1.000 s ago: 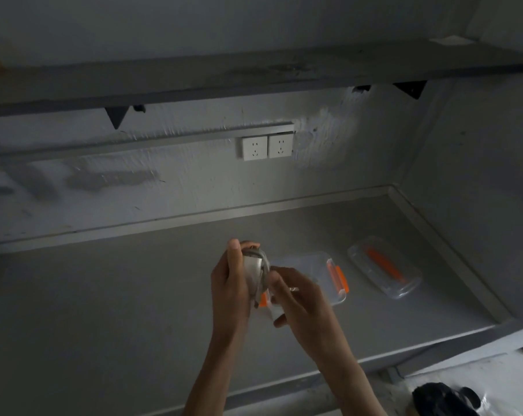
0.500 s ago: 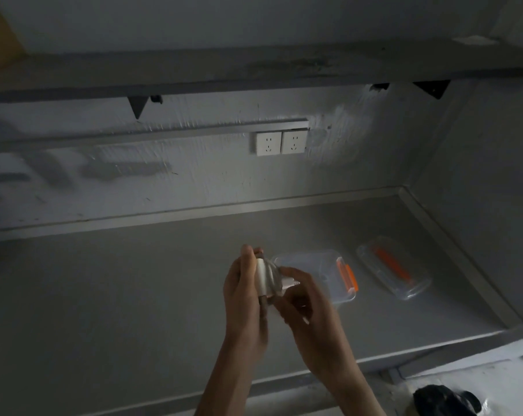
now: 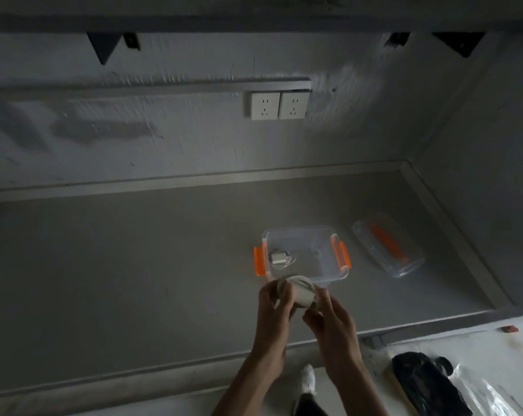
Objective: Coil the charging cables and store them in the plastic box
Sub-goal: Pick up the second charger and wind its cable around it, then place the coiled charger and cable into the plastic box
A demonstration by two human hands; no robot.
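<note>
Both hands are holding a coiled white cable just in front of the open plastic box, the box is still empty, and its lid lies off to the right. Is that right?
Not quite: the plastic box is not empty. The head view shows a white charger with its cable already inside, near the left latch. The rest holds: the left hand and right hand hold the coiled white cable just in front of the box, and the lid lies to its right.

Both arms reach forward from below, and the hands meet close together. The left hand (image 3: 274,304) is curled, its fingers bent round a white coil (image 3: 299,292). The right hand (image 3: 332,322) is just beside it, touching the coil from the other side with its fingertips. Both wrists are bare. The thumbs point up and away.
</note>
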